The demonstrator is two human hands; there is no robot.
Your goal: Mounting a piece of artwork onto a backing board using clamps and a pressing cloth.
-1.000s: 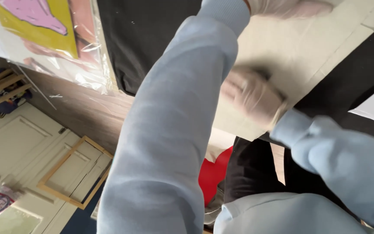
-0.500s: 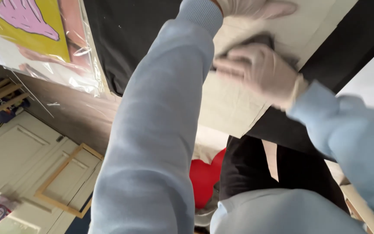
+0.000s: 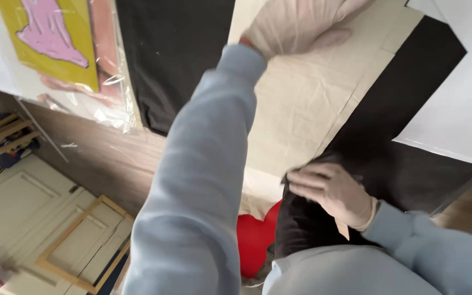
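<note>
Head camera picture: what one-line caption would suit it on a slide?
Gloved left hand pressing flat on a beige creased canvas sheet while the gloved right hand grips a black cloth at its lower edge.

The left arm (image 3: 192, 180), in a pale blue sleeve, stretched straight forward and up, ending in a gloved left hand (image 3: 296, 24) laid flat, palm down, fingers together. The right arm (image 3: 438, 251) bent inward at the lower right; its gloved right hand (image 3: 329, 191) curled loosely, fingers pointing left.
</note>
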